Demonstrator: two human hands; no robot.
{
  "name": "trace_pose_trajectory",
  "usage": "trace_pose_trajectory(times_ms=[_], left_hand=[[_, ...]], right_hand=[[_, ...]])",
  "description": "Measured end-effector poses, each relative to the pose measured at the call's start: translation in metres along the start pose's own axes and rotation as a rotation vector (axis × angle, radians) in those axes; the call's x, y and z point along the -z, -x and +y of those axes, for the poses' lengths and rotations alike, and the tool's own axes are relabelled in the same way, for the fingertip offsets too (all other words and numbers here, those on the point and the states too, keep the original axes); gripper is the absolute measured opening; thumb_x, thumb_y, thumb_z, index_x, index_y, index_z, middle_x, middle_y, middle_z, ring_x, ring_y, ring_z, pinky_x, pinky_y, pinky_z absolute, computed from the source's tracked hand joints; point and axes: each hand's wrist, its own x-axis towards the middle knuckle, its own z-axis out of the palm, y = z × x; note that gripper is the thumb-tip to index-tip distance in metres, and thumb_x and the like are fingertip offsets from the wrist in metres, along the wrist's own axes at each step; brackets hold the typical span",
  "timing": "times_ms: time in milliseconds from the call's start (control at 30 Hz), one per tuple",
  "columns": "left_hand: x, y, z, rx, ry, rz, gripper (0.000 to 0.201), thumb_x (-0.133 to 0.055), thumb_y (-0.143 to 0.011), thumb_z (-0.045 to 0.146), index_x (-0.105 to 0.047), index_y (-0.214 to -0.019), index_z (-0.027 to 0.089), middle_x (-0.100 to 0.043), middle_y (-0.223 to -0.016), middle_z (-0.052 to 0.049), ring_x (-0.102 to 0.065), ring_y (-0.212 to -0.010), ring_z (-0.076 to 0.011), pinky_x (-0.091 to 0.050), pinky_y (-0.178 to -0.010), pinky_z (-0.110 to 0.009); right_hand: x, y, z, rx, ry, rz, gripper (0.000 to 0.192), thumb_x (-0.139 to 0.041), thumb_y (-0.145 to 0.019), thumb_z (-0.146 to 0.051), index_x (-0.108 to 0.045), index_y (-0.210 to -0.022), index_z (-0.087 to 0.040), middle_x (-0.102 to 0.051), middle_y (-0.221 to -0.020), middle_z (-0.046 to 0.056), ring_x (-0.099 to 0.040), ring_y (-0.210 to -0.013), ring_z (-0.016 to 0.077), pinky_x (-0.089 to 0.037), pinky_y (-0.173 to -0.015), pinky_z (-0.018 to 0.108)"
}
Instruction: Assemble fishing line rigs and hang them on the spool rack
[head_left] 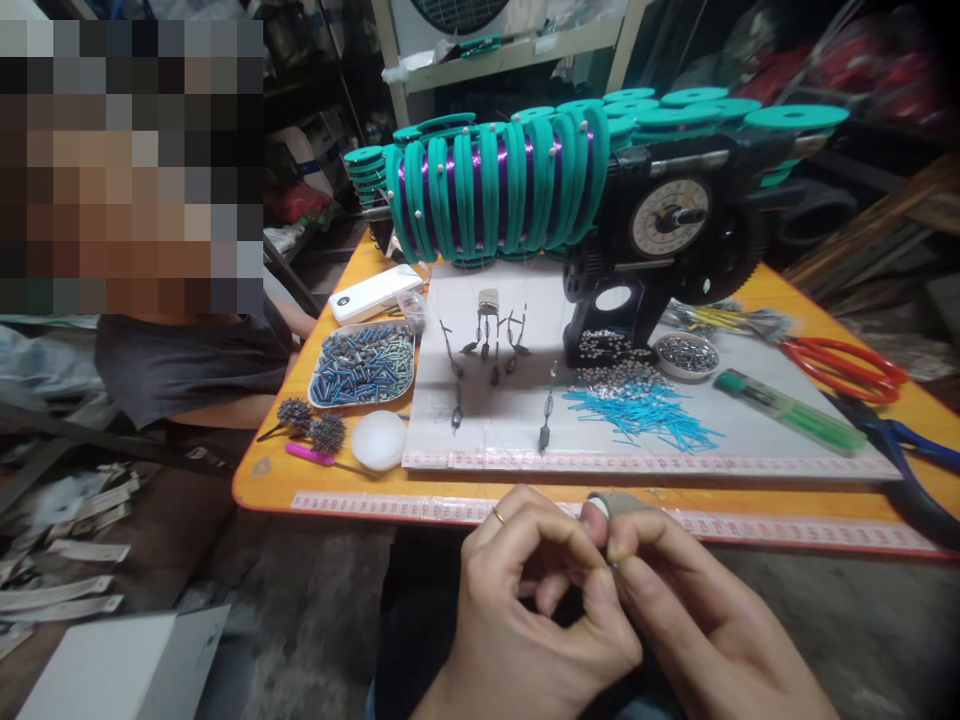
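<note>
Orange tabletop (262, 475), with a pale board (502, 435) set on it; a measuring strip (750, 462) follows the board's near edge, presumably so lengths can be read close to the seat. Just short of the table, the right hand (690, 600) pinches a tiny blue piece (614, 564) between thumb and finger. Coming in from nine o'clock, the left hand (525, 590) is curled, thumb and forefinger meeting beside that piece — blur hides whether they grip anything. So fine a pinch probably suits so small a thing.

From the hands, thin, straight blue sticks (645, 412) lie loose just past twelve o'clock, likely spread there for easy picking. Toward eleven, flat teal spools (499, 190) wound with glossy purple strands stand side by side, perhaps racked so lines can hang freely. At ten o'clock, a rounded tray (362, 365) keeps shiny blue cylinders together. Between one and two sit a translucent green tube (791, 410) and smooth red handle loops (847, 367) — both off the busy middle.
</note>
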Motion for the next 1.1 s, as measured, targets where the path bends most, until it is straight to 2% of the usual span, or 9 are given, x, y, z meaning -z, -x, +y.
trace_pose_trajectory(times_ms=[567,833,1000,1100], left_hand=[[-0.0003,0.0003,0.0006,-0.024,-0.022,0.008,0.017,-0.057,-0.068,0.003,-0.052,-0.072,0.018,-0.054,-0.072,0.004,-0.029,-0.045,-0.0008,-0.025,-0.040,-0.015],[-0.0004,-0.0007,0.0016,-0.019,-0.050,0.000,0.015,-0.058,-0.070,0.005,-0.053,-0.071,0.018,-0.051,-0.069,0.004,-0.031,-0.043,-0.0015,-0.024,-0.038,-0.017],[0.0010,-0.0015,0.0003,-0.026,-0.060,-0.010,0.015,-0.058,-0.071,0.005,-0.054,-0.072,0.019,-0.051,-0.068,0.004,-0.040,-0.045,-0.0028,-0.030,-0.040,-0.016],[0.0009,0.0001,-0.0008,-0.021,-0.037,-0.012,0.015,-0.059,-0.071,0.004,-0.055,-0.074,0.019,-0.052,-0.069,0.003,-0.040,-0.046,-0.0030,-0.026,-0.038,-0.016]], right_hand=[[0.0014,0.0009,-0.0025,-0.012,0.077,0.052,0.018,-0.058,-0.091,-0.040,-0.060,-0.095,-0.023,-0.062,-0.096,0.003,-0.064,-0.092,0.0068,-0.053,-0.082,0.008],[0.0006,0.0026,-0.0046,-0.001,0.034,0.026,0.017,-0.056,-0.093,-0.040,-0.060,-0.095,-0.023,-0.064,-0.104,0.004,-0.064,-0.085,0.0059,-0.054,-0.080,0.009],[0.0007,0.0004,-0.0081,0.024,0.060,0.021,0.017,-0.056,-0.093,-0.038,-0.059,-0.093,-0.021,-0.062,-0.094,0.004,-0.064,-0.084,0.0069,-0.055,-0.079,0.010],[0.0002,-0.0003,-0.0075,0.022,0.072,0.025,0.018,-0.056,-0.093,-0.040,-0.058,-0.091,-0.022,-0.062,-0.093,0.004,-0.063,-0.085,0.0066,-0.054,-0.079,0.009]])
